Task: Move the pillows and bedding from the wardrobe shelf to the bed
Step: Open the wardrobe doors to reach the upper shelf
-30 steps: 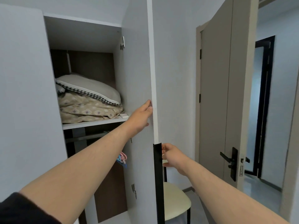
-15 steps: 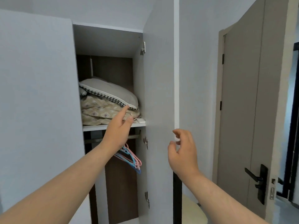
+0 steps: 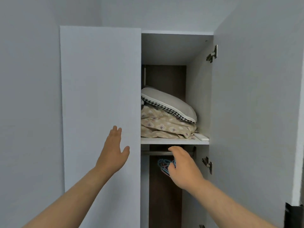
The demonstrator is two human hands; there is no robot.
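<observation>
Both hands are empty, left hand (image 3: 113, 152) spread, right hand (image 3: 184, 167) loosely curled below the white wardrobe shelf (image 3: 174, 141) holding a grey houndstooth-trimmed pillow (image 3: 171, 105) on beige patterned bedding (image 3: 166, 127); pulling these may knock off what looks like a white remote (image 3: 201, 137).

No text, label, brand, number or sign can be read anywhere in this view.
</observation>
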